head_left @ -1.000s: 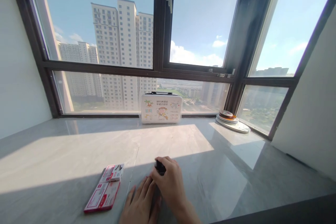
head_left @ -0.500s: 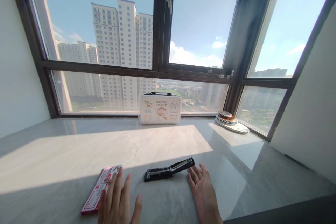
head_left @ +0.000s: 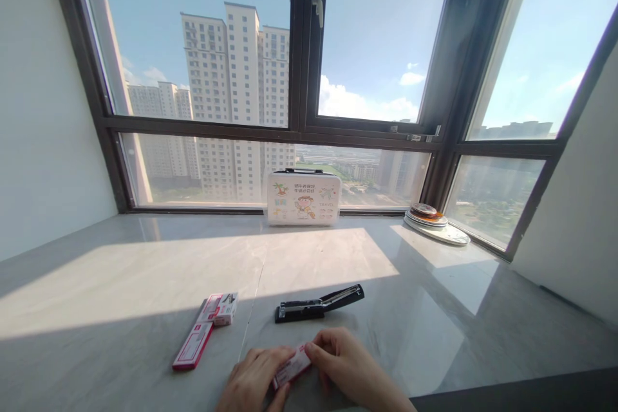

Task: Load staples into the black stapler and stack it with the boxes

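Low in the middle, a small pink-and-white staple box [head_left: 292,368] is held between both hands, just above or on the counter; which one I cannot tell. My left hand [head_left: 253,378] is closed around its left end. The thumb and fingers of my right hand [head_left: 340,360] pinch its upper right end. Beyond my hands lies a black stapler [head_left: 300,311] with its top arm swung back to the right, showing the metal rail. Left of it, a long pink-and-white box [head_left: 193,346] lies flat, with a second small box [head_left: 225,309] at its far end.
A white case with cartoon prints [head_left: 303,199] stands upright against the window. Stacked round plates or lids [head_left: 437,225] sit in the right corner. Sunlight patches cross the grey marbled counter [head_left: 120,309]. Its dark front edge [head_left: 521,389] runs along the lower right.
My left hand has moved right, off the boxes, and now grips a small staple box. My right hand has come left from beside the stapler and closed on the same box. The view shifted slightly.
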`<state>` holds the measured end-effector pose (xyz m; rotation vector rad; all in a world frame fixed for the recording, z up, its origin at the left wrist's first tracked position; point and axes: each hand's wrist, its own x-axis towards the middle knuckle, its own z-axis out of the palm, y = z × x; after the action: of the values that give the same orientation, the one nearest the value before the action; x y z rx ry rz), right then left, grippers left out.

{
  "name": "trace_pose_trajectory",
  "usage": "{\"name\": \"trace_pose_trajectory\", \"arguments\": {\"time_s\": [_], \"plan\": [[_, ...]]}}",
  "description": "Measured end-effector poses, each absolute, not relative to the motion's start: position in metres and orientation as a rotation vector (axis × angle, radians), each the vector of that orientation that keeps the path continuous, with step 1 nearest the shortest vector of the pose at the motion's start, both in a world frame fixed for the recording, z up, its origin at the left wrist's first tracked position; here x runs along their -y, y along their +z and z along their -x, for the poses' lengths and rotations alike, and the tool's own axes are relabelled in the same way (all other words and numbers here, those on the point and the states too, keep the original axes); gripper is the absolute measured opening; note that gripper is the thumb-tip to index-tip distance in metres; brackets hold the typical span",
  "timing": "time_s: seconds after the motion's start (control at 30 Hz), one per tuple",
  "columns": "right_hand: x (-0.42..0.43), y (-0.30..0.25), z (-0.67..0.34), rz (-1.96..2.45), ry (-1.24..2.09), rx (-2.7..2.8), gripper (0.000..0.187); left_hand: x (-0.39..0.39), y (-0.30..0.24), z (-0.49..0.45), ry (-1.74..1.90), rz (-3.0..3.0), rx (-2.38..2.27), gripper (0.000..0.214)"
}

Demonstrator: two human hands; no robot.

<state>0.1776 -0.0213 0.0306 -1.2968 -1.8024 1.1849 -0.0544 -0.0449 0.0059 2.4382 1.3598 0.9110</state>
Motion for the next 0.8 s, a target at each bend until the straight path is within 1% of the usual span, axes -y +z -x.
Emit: {"name": "trace_pose_trajectory", "arguments": {"time_s": [0.13, 0.3, 0.37, 0.5, 0.57, 0.67, 0.8], "plan": [[0.011, 0.032, -0.182, 1.429, 1.056, 1.806, 0.030, 0.035, 0.025, 0.027, 0.901, -2.241, -1.391, 0.038], [0.007, 0.029, -0.221, 1.547, 1.073, 1.797, 0.031, 0.028, 0.022, 0.037, 0.905, -2.123, -1.412, 0.036], [0.010, 0.035, -0.228, 1.620, 0.927, 1.829, 0.030, 0.027, 0.018, 0.041, 0.929, -2.111, -1.390, 0.041], [0.011, 0.059, -0.216, 1.702, 0.466, 1.984, 0.027, 0.029, 0.015, 0.041, 0.948, -2.094, -1.369, 0.049], [0.008, 0.071, -0.207, 1.722, 0.366, 2.065, 0.024, 0.030, 0.018, 0.040, 0.942, -2.080, -1.368, 0.049], [0.002, 0.077, -0.202, 1.715, 0.345, 2.162, 0.022, 0.032, 0.025, 0.039, 0.928, -2.054, -1.375, 0.049], [0.001, 0.070, -0.207, 1.661, 0.449, 2.245, 0.024, 0.035, 0.034, 0.037, 0.914, -2.004, -1.395, 0.047]]}}
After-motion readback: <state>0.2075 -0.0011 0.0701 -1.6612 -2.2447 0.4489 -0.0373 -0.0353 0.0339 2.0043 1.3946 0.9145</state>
